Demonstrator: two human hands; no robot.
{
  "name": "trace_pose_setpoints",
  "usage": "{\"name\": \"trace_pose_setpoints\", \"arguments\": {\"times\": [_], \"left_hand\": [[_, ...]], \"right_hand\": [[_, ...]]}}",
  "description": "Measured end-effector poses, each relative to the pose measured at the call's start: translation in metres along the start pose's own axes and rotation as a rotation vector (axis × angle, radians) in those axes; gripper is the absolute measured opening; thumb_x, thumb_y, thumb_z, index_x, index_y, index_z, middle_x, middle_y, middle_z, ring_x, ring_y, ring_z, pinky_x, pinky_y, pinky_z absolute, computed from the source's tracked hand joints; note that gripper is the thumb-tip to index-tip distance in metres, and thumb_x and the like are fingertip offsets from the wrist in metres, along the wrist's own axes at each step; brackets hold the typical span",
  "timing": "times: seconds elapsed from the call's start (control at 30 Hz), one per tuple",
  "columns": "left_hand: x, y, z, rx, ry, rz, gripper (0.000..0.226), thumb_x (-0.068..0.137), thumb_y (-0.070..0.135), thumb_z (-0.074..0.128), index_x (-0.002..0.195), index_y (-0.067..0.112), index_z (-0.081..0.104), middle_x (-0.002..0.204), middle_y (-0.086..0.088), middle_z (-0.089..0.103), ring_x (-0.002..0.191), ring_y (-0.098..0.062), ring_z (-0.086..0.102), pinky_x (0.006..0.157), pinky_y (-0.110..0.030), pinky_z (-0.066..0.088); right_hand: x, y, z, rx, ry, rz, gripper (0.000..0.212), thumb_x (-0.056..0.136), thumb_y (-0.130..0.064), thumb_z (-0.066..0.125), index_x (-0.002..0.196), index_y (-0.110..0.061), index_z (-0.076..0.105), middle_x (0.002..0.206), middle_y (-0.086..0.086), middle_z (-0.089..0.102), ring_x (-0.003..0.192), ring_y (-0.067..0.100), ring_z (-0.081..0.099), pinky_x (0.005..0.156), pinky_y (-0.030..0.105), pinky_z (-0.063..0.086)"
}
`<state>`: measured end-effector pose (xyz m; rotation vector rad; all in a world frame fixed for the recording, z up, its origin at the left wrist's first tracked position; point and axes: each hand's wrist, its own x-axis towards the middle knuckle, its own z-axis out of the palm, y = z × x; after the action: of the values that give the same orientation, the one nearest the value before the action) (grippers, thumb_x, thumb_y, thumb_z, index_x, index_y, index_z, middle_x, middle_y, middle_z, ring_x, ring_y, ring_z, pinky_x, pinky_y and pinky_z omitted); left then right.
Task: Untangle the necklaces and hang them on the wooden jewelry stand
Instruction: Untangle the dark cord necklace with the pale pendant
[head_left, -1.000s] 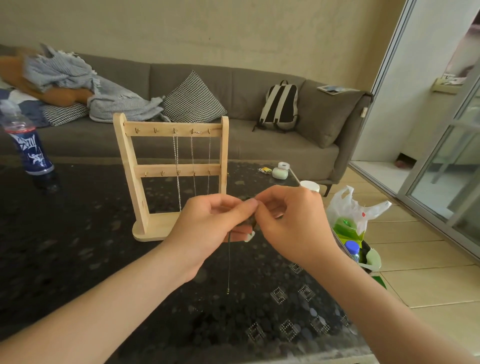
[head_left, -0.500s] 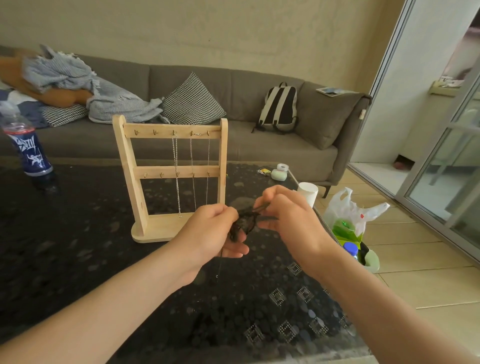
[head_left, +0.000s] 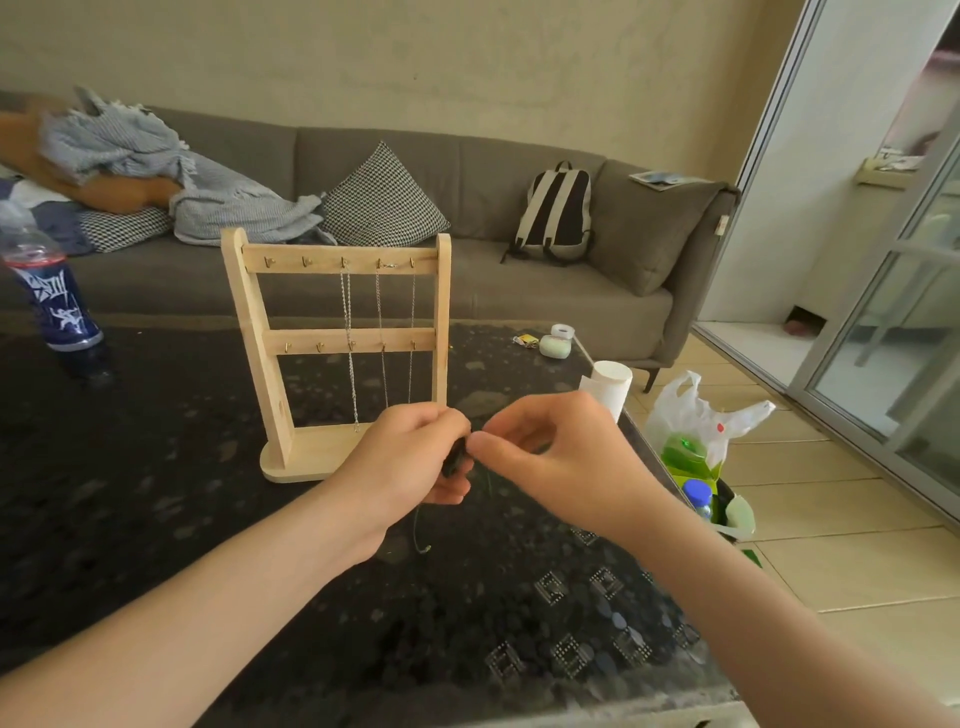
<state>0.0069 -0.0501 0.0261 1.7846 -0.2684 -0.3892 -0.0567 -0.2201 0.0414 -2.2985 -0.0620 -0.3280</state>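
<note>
At the tabletop's (head_left: 156, 519) far left edge stands a bottle (head_left: 49, 291), well apart from the work. Nearer the middle we see the stand (head_left: 260, 343), upright on its base. Three thin chains (head_left: 350, 364) hang from the right-hand hooks of its top bar, and the hooks to the left of them are bare, so we judge the task partly done.

Just in front of the stand's base, held above the tabletop, the left hand (head_left: 410, 457) curls its fingers round a dark bunched necklace (head_left: 457, 460); the loose end (head_left: 421, 535) dangles below the palm towards the table. The right hand (head_left: 556, 457) meets it from the other side, its thumb and forefinger pinching at the edge of the bunch; which strand it has we cannot tell, for the knot is small and half hidden.

We judge the necklace to be very light and limp, with no stiffness to help us; it should slip easily and snag on itself, and a hard pull would tighten the knot or strain a link. So we would anchor the bunch loosely in the left hand, tease one loop open at the edge, and lift it by the clasp end for hanging.

At the tabletop's right edge sits a white cup (head_left: 610, 389); beyond the edge, on the floor, is a bag (head_left: 701, 421).
</note>
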Motion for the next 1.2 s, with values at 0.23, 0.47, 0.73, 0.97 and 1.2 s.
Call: {"name": "trace_pose_setpoints", "arguments": {"times": [0.23, 0.47, 0.73, 0.97, 1.2], "left_hand": [[0.002, -0.001, 0.000, -0.036, 0.017, -0.020, 0.031, 0.108, 0.028, 0.053, 0.099, 0.008, 0.075, 0.080, -0.007, 0.065, 0.070, -0.018, 0.068, 0.082, -0.044, 0.067], [0.009, -0.009, -0.004, 0.020, 0.048, -0.010, 0.033, 0.112, 0.026, 0.046, 0.101, 0.007, 0.071, 0.081, -0.007, 0.064, 0.069, -0.016, 0.066, 0.073, -0.036, 0.061], [0.012, -0.005, -0.005, -0.200, 0.051, -0.064, 0.035, 0.111, 0.026, 0.046, 0.113, 0.000, 0.069, 0.093, -0.014, 0.073, 0.077, -0.021, 0.070, 0.070, -0.038, 0.058], [0.005, 0.000, -0.003, -0.260, -0.026, 0.041, 0.028, 0.114, 0.020, 0.044, 0.102, 0.004, 0.064, 0.089, -0.015, 0.075, 0.078, -0.025, 0.069, 0.077, -0.042, 0.060], [-0.001, -0.001, -0.005, -0.092, -0.022, 0.205, 0.026, 0.115, 0.026, 0.044, 0.107, 0.010, 0.064, 0.099, -0.014, 0.073, 0.084, -0.021, 0.074, 0.084, -0.039, 0.064]], "right_hand": [[0.005, 0.005, 0.003, -0.064, 0.013, 0.004, 0.013, 0.098, -0.022, 0.074, 0.088, -0.028, 0.079, 0.077, -0.015, 0.076, 0.069, -0.003, 0.067, 0.066, 0.012, 0.050], [0.007, -0.012, -0.010, 0.760, 0.196, 0.348, 0.017, 0.100, -0.010, 0.055, 0.087, -0.011, 0.065, 0.082, 0.011, 0.074, 0.084, 0.026, 0.070, 0.081, 0.038, 0.051], [0.003, -0.005, -0.012, 0.524, 0.202, 0.474, 0.013, 0.102, -0.013, 0.052, 0.105, -0.013, 0.064, 0.070, 0.004, 0.072, 0.058, 0.023, 0.073, 0.056, 0.029, 0.054], [0.000, -0.009, -0.003, 0.342, -0.074, 0.383, 0.014, 0.101, -0.010, 0.066, 0.103, -0.017, 0.077, 0.099, 0.001, 0.080, 0.069, 0.027, 0.080, 0.068, 0.034, 0.064], [-0.001, -0.010, -0.006, 0.435, -0.196, 0.399, 0.022, 0.101, -0.008, 0.059, 0.114, -0.016, 0.075, 0.103, 0.005, 0.082, 0.080, 0.030, 0.081, 0.069, 0.034, 0.063]]}}
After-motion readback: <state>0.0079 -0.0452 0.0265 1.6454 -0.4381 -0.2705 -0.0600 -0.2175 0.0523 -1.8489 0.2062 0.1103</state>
